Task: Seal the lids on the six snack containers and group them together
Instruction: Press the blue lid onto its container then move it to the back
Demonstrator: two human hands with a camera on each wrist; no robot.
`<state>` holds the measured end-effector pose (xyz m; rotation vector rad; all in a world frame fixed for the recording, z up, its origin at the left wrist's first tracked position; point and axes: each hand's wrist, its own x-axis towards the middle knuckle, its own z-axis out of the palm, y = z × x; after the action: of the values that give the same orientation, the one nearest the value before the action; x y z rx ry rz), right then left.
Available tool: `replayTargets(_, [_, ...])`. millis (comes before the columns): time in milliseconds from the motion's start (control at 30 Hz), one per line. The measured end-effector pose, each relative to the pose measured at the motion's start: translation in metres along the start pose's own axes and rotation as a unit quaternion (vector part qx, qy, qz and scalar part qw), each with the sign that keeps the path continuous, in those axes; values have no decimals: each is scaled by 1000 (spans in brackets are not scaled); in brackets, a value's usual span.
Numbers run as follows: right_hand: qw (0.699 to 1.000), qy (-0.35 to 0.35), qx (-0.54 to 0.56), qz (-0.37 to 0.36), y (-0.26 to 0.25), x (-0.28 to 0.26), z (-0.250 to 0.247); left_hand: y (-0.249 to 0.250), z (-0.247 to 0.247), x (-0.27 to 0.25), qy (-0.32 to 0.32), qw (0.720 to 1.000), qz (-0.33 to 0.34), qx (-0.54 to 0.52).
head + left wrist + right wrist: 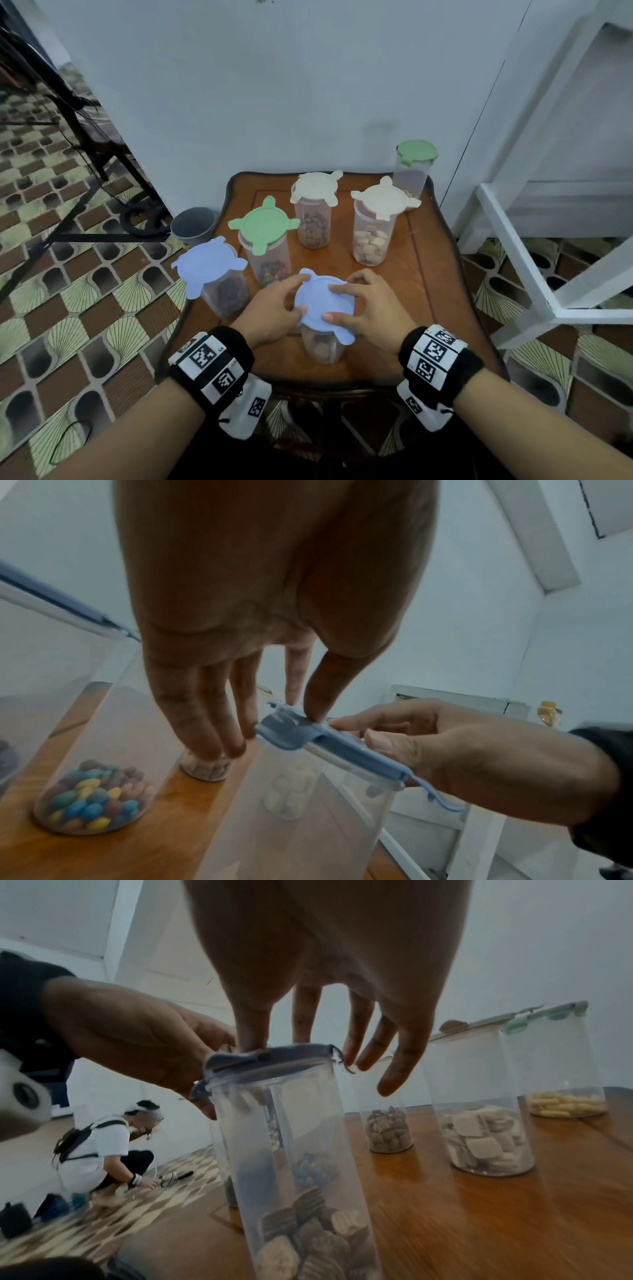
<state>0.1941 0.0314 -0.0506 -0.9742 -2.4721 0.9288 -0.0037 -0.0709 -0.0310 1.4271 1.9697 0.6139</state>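
A tall clear container [323, 346] with brown biscuits stands at the table's front, a blue lid [322, 303] on top. Both hands press on that lid. My left hand [296, 296] has its thumb on the lid's near-left rim and its fingers [219, 739] hang straight beside a side flap [291, 729]. My right hand [337, 303] lays thumb and forefinger on the lid's top; the other fingers [394, 1069] reach past the far rim. Five more containers stand behind: blue-lidded [209, 267], green-lidded [263, 226], two cream-lidded [315, 186] [385, 200], and green-lidded [416, 152] at the back right.
The small wooden table [431, 308] stands against a white wall. A grey bin [193, 222] and a black stand [85, 137] are on the tiled floor to the left, a white frame [513, 260] to the right. A person [103, 1150] crouches on the floor.
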Motion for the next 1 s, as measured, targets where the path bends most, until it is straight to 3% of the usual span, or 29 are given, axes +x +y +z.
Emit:
replayTargets(133, [1000, -3, 22, 13, -3, 7, -4, 7, 5, 9, 74, 997, 9, 37])
replayTargets(267, [999, 8, 11, 41, -5, 12, -8, 9, 7, 13, 91, 993, 21, 68])
replayTargets(467, [997, -15, 8, 78, -14, 17, -14, 6, -8, 24, 65, 995, -35, -61])
replayTargets(733, [993, -20, 56, 106, -13, 21, -11, -3, -15, 44, 11, 990, -68, -126])
replayTargets(1000, [990, -19, 66, 122, -6, 24, -8, -19, 1, 40, 52, 985, -34, -163])
